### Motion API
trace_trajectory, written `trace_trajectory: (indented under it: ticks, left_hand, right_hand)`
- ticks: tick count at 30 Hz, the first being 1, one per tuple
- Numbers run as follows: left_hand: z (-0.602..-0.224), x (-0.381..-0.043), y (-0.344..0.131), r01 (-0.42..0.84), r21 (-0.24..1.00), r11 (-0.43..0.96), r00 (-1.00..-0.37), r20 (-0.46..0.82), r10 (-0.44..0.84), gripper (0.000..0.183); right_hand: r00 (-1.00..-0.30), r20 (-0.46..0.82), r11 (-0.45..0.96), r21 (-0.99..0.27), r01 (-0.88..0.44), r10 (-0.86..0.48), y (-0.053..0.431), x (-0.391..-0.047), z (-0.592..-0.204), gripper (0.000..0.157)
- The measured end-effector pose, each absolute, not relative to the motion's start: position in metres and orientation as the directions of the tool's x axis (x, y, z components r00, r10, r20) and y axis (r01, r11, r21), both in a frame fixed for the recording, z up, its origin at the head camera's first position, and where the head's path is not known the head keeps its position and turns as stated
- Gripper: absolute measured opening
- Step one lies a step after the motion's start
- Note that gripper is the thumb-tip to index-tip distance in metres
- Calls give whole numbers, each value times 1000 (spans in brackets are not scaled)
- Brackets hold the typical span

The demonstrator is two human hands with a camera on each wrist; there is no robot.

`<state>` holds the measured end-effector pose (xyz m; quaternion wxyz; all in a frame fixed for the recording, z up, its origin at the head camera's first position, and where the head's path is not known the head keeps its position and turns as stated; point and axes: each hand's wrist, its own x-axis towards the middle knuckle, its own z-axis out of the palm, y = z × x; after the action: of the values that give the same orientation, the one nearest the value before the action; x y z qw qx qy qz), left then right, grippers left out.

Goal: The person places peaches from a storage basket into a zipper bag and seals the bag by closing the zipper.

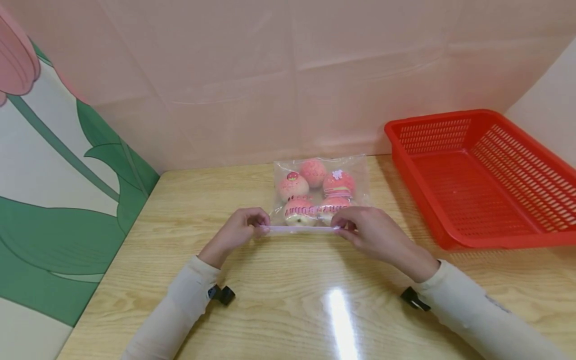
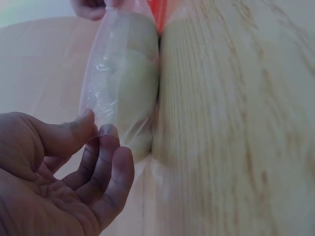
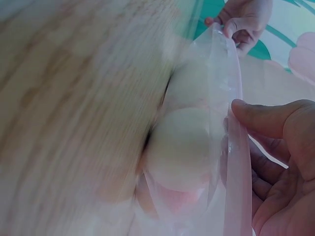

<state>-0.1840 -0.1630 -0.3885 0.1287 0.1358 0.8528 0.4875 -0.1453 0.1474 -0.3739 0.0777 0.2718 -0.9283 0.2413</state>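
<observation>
A clear plastic zip bag (image 1: pixel 360 175) with pink lettering lies on the table, its pink-white zip strip (image 1: pixel 297 229) facing the person. Inside are several round pink-and-cream balls (image 1: pixel 313 172), one bearing a strawberry shape and another a white flower-like shape. My left hand (image 1: pixel 238 230) pinches the left end of the strip between thumb and fingers. Near its right end, my right hand (image 1: pixel 375 232) pinches the same strip. Between the two hands the strip is held straight. In the right wrist view, the thumb (image 3: pixel 263 118) presses on the bag's edge, with the other fingers partly behind it.
To the right stands a red plastic basket (image 1: pixel 418 187) with slotted walls, nothing in it. A pink cloth backdrop (image 1: pixel 234 85) rises behind the wooden table (image 1: pixel 270 305). At the left is a panel (image 1: pixel 49 235) with green leaves and a pink flower.
</observation>
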Motion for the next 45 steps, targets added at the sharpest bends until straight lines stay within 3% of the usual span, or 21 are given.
trace_trajectory:
  ticks: [27, 45]
  left_hand:
    - [-391, -185, -164, 121, 864, 488, -929, -75, 363, 8]
    - [-390, -184, -163, 110, 864, 492, -930, -85, 358, 8]
  right_hand:
    - [-815, 335, 740, -350, -574, -473, 164, -143, -379, 12]
    - [-843, 286, 758, -373, -535, -455, 173, -139, -377, 14]
